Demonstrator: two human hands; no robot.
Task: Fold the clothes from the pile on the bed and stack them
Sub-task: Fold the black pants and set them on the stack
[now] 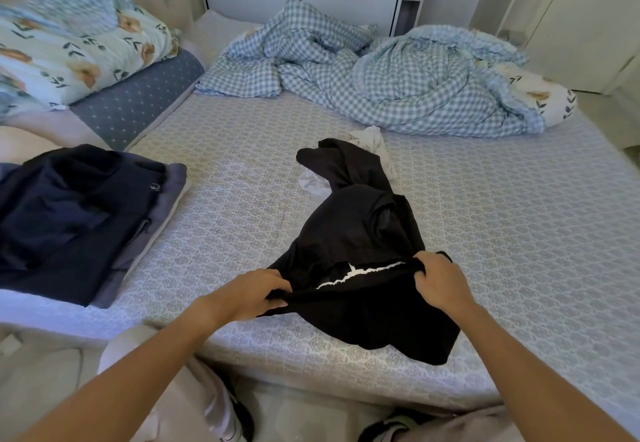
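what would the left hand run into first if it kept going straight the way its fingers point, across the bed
The left hand grips the black garment, fingers pointing right. Going straight on, it would meet more of that garment's bunched cloth, then probably the right hand gripping the other end, though depth is unclear.

We see a black garment (360,233) with a thin white trim line (360,273), white cloth (372,140) behind it, a navy folded stack (69,216), a blue-and-white gingham quilt (398,84), floral pillows (69,53), and a grey-blue bed sheet (519,216) with a small repeating medallion pattern.
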